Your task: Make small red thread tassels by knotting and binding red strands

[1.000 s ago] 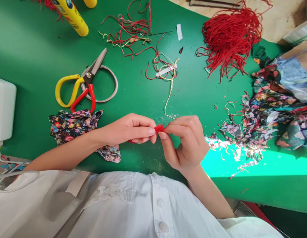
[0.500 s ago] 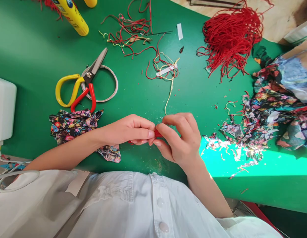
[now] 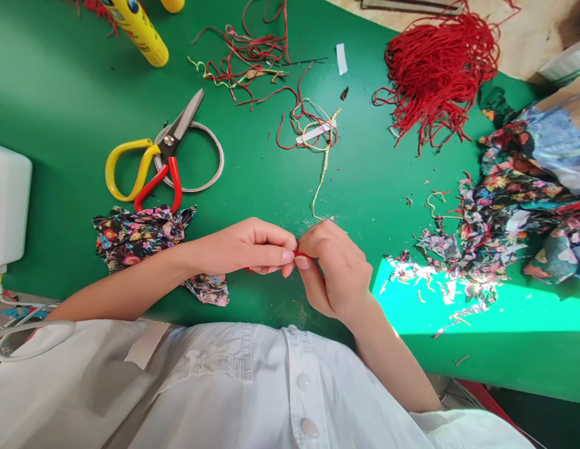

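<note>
My left hand [image 3: 246, 248] and my right hand [image 3: 335, 268] meet fingertip to fingertip just above the green table [image 3: 60, 112], near its front edge. Both are pinched on a small red piece [image 3: 301, 254], which looks like cord or fabric; only a sliver of it shows between the fingers. A floral fabric scrap [image 3: 145, 240] lies under my left forearm. Yellow-and-red scissors [image 3: 152, 162] rest beyond it to the left, across a grey ring [image 3: 210, 156].
A bundle of red cords [image 3: 437, 68] lies at the back right. Loose red and cream cord ends [image 3: 290, 93] are scattered at the back centre. Floral fabric scraps [image 3: 509, 212] pile up at the right. A yellow tube [image 3: 138, 31] and a white box [image 3: 7, 199] stand at the left.
My right hand has shifted left and curled closer over the red piece, so less of it shows now. My left hand has barely moved.
</note>
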A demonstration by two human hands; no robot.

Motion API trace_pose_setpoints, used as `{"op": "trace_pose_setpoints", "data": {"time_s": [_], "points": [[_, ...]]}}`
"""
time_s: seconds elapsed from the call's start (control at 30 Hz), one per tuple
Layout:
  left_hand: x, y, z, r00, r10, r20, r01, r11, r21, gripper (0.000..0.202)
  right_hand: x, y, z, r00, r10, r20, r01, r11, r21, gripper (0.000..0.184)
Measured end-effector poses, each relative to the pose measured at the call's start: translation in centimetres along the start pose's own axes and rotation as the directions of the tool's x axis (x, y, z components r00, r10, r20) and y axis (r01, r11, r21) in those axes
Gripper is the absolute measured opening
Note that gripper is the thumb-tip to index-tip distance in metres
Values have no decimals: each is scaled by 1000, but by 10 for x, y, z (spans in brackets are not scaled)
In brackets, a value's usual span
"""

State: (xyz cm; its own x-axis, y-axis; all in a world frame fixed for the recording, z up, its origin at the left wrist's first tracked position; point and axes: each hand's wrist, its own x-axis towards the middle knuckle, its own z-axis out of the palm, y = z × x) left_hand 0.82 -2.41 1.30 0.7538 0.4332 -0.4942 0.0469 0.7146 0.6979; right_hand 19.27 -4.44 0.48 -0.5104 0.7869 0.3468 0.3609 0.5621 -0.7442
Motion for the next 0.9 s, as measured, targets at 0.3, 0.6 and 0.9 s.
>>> {"op": "trace_pose_setpoints", "data": {"time_s": [0.3,0.6,0.9], "points": [[0,-3,-2,1000,-10,-14,9,999,-42,28,0,1,-1,1000,14,8,-12,983,-184,9],[2,5,-1,996,-84,39,91,967,-240,28,4,9,-5,969,-247,-3,217,857,-468,7],[1,1,0,967,-149,208,227,876,-425,22,5,12,-4,955,-297,25,278,856,-436,13]]}}
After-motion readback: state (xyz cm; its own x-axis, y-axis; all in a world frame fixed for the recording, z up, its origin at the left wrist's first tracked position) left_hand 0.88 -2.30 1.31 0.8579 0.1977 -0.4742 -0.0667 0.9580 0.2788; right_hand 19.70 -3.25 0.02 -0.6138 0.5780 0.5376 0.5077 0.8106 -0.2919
